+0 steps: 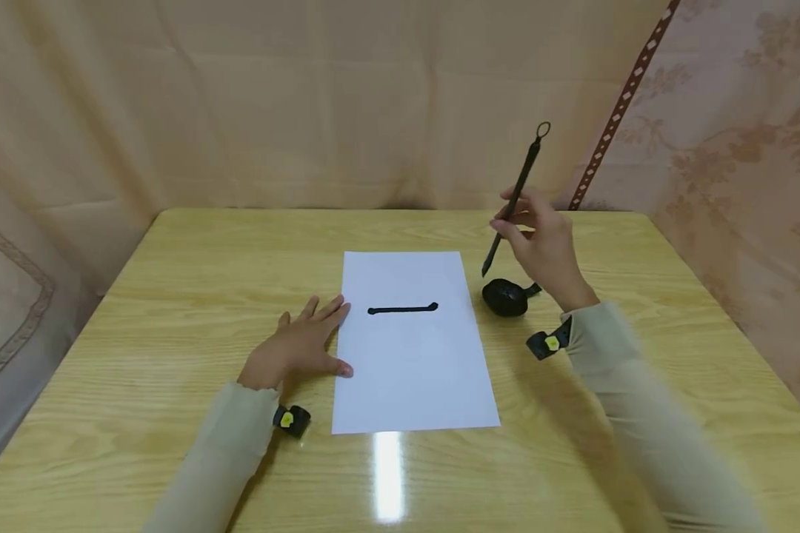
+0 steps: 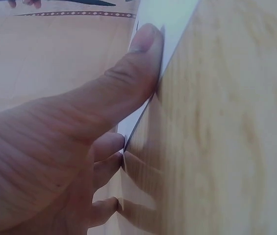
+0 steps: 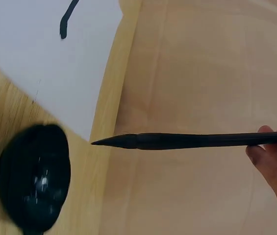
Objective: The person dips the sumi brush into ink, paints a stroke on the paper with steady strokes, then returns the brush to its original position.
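Note:
My right hand (image 1: 548,244) pinches a black calligraphy brush (image 1: 524,178) by its shaft, tip down and tilted, a hanging loop at its top end. In the right wrist view the pointed brush tip (image 3: 110,141) hangs in the air beside a dark, glossy ink dish (image 3: 36,178). A white sheet of paper (image 1: 413,385) lies on the table and bears one black horizontal stroke (image 1: 403,309). On its left edge rests my left hand (image 1: 300,348), fingers spread; in the left wrist view the thumb (image 2: 145,44) presses the paper.
The wooden table (image 1: 173,296) carries the sheet at its middle and the ink dish right of it, a short handle pointing right. A pale curtain (image 1: 293,111) hangs behind the table's far edge. Both wrists wear black straps.

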{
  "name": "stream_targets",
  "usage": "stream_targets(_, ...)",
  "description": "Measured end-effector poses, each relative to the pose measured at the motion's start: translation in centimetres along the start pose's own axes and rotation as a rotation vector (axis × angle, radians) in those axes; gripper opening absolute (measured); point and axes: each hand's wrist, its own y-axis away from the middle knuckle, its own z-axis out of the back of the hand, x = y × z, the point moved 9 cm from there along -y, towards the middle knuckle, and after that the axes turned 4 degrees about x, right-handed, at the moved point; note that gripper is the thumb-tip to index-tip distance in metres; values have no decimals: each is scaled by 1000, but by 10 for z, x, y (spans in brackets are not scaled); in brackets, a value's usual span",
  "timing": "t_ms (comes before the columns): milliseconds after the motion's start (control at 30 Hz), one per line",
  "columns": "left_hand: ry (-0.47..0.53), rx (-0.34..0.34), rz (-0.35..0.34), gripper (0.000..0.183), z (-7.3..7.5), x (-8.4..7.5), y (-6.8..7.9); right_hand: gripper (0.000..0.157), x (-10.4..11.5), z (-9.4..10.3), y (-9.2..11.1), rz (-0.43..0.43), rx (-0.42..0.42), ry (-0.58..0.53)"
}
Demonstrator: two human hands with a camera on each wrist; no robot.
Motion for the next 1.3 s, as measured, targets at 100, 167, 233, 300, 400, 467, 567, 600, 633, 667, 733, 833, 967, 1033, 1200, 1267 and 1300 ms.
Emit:
stream_targets(100,6,-3,-4,107,0,2,1,30,-3,13,4,23,-39,27)
stream_targets(167,8,-4,-7,107,1,2,1,27,-4,21,7,59,-60,40)
stream_targets(233,5,-1,-7,107,1,2,1,23,-5,27,10,102,-67,52)
stream_targets(300,1,2,-5,107,1,1,2,20,-7,31,15,144,-62,78)
stream_targets(400,-8,7,-2,106,1,1,3,18,-11,36,25,198,-54,121)
stream_targets(467,-12,9,0,107,1,1,3,19,-14,38,32,231,-41,133)
stream_targets(567,-15,12,3,107,1,1,3,24,-17,39,43,281,4,108)
stream_targets(600,-14,13,4,107,1,1,3,27,-18,39,47,295,29,88)
stream_targets(633,-13,13,3,107,1,1,3,30,-20,38,51,304,52,81)
stream_targets(667,-12,13,2,106,1,1,3,34,-22,38,55,317,69,71)
stream_targets(733,-13,15,1,106,1,0,2,40,-23,36,63,344,97,113)
stream_targets(833,-15,17,-1,106,0,-1,2,48,-27,34,74,361,125,141)
stream_targets(967,-14,22,3,105,2,-2,2,53,-29,33,87,381,165,150)
stream_targets(1033,-10,26,8,106,2,-2,2,53,-30,31,94,387,192,154)
stream_targets(1200,-20,29,9,107,2,-1,2,50,-33,23,108,410,268,200)
stream_targets(1267,-26,27,7,107,1,-1,1,50,-34,19,112,422,302,200)
stream_targets(1300,-30,27,7,107,0,0,1,49,-35,17,114,423,318,201)
